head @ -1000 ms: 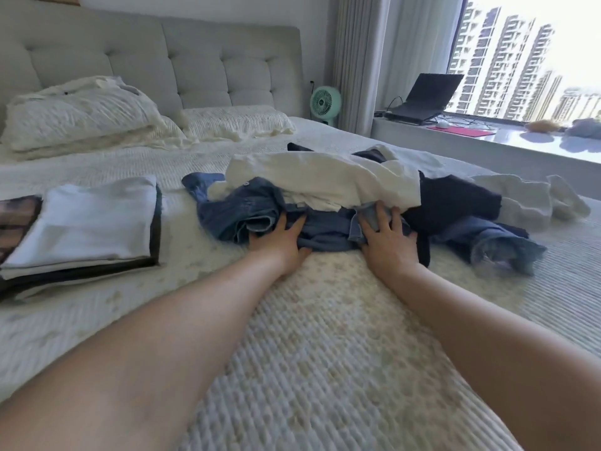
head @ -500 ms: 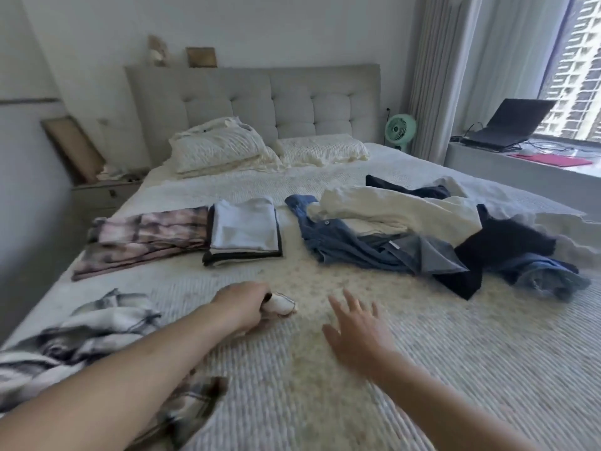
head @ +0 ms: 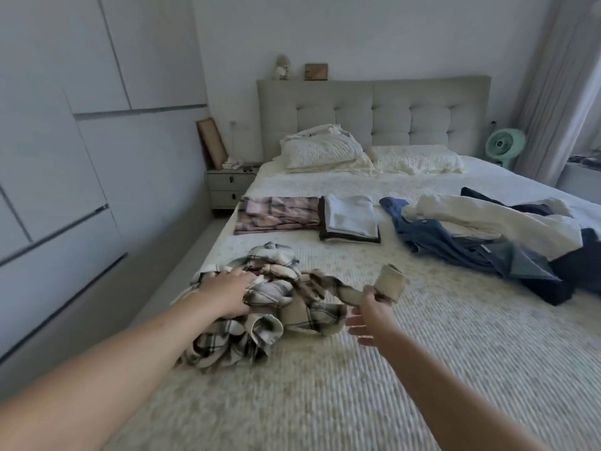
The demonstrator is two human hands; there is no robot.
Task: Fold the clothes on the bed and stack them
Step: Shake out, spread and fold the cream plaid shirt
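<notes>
Hands off the denim pile now: your left hand [head: 227, 296] presses spread fingers on the crumpled plaid flannel shirt [head: 260, 307] near the bed's [head: 422, 369] left edge, your right hand [head: 374, 315] pinches its sleeve cuff [head: 388, 283], so this folds next.

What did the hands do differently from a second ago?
Both hands left the blue jeans pile and moved left to the crumpled plaid shirt. The left hand now rests on it; the right hand pinches its sleeve. The folded stacks stayed put.
</notes>
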